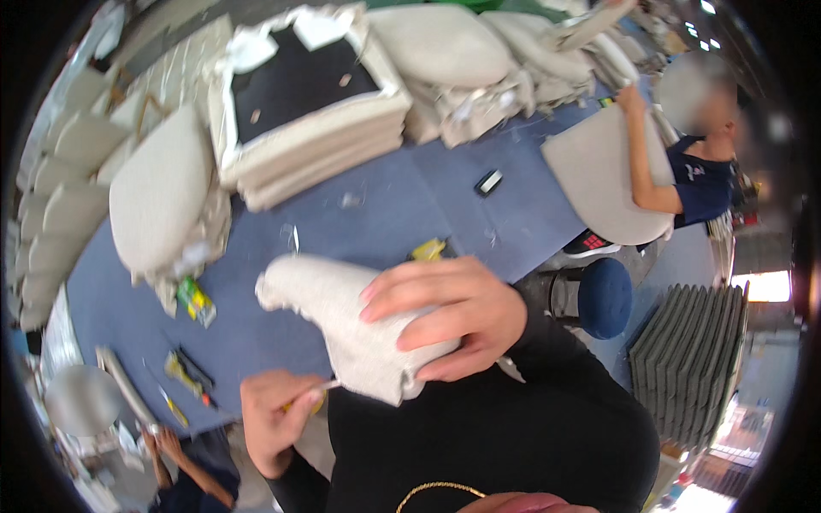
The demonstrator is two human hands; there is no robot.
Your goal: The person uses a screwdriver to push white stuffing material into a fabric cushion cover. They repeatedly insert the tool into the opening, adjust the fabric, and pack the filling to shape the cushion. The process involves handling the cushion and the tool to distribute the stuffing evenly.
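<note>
A beige fabric-covered padded piece (pixel 342 299) is held up in front of my body, over the near edge of the blue-grey table. Its outline is curved, with gathered fabric at the far left end and a loose flap at the lower edge. My right hand (pixel 457 316) is closed round its right side, fingers spread over the cloth and thumb underneath. My left hand (pixel 278 419) is closed in a pinch by the lower left edge. A thin pale length runs from those fingers to the fabric, with some yellow beside it; its kind is unclear.
On the table (pixel 385 201) stand stacked beige cushions (pixel 316 162) and padded backs (pixel 162 192). A black-and-white device (pixel 488 183), a yellow-green packet (pixel 196 302) and yellow-handled tools (pixel 184 376) lie there. Co-workers sit at right and lower left. A blue stool (pixel 605 297) stands right, near stacked grey panels (pixel 688 363).
</note>
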